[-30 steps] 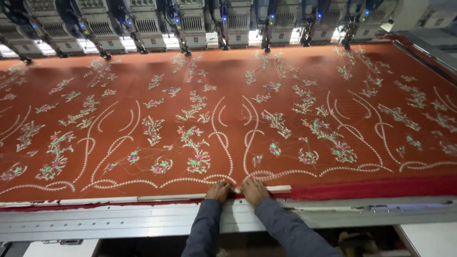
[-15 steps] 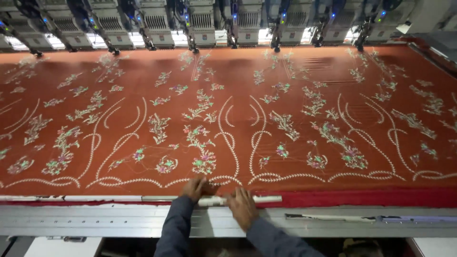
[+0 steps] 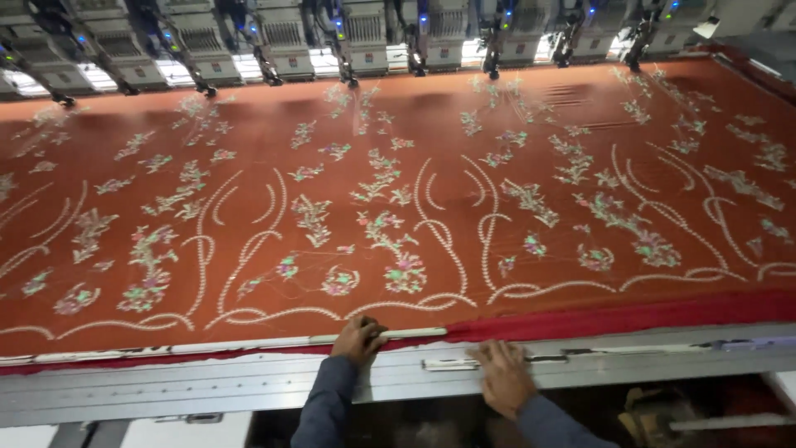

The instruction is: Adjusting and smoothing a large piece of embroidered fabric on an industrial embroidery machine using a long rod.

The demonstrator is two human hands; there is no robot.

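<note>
A wide rust-red cloth (image 3: 398, 207) with floral and curling pale embroidery lies stretched on a large embroidery machine bed. Along its near edge runs a thin white clamp strip (image 3: 249, 343). My left hand (image 3: 358, 340) grips the right end of that strip, fingers curled over it. My right hand (image 3: 502, 375) lies flat, fingers spread, on the grey metal frame rail (image 3: 207, 382) next to a second strip piece (image 3: 452, 363). Both arms wear dark blue sleeves.
A row of embroidery heads (image 3: 365, 33) with needles and small blue lights lines the far edge of the cloth. A darker red hem (image 3: 630, 314) runs along the near right edge. Below the rail is a dark gap with machine parts (image 3: 655, 411).
My hands have drawn apart: the left stays on the white strip, the right has slid rightward onto the metal rail. The view has shifted, showing more of the cloth's left side.
</note>
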